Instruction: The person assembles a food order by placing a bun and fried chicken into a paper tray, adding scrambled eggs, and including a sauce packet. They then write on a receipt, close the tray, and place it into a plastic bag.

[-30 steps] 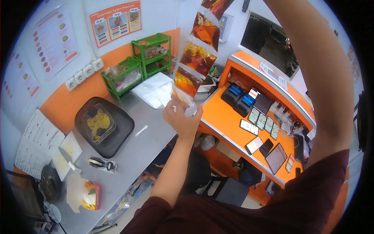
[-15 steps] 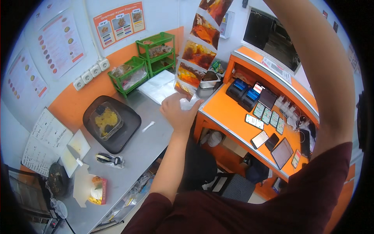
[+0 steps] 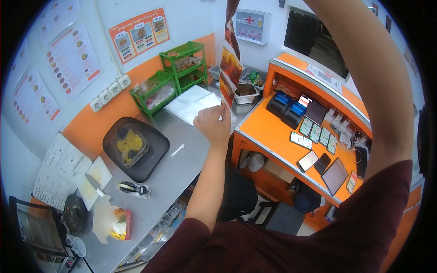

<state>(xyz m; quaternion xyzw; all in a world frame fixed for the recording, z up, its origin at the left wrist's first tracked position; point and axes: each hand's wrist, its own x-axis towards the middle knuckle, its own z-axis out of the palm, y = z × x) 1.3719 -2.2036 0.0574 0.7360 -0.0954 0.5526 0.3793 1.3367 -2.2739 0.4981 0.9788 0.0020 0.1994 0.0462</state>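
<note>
My left hand (image 3: 212,124) is stretched out over the steel counter (image 3: 182,168) and pinches the bottom end of a long hanging banner of food pictures (image 3: 229,68). The banner runs straight up from my fingers to the top edge of the view. My right arm (image 3: 368,77) is raised high on the right and leaves the picture at the top, so that hand is hidden. A stack of clear plastic bags (image 3: 191,103) lies on the counter just beyond my left hand.
A dark tray with a container of yellow food (image 3: 134,146) sits to the left. Green wire racks (image 3: 175,75) stand against the wall. The orange counter (image 3: 273,132) on the right carries card terminals (image 3: 289,104), several phones and a tablet (image 3: 335,175). A metal pan (image 3: 246,93) stands behind the banner.
The banner has swung from a slanted spread to hanging nearly straight and edge-on. My left hand stays gripped on its lower end, and the view has turned a little toward the wall.
</note>
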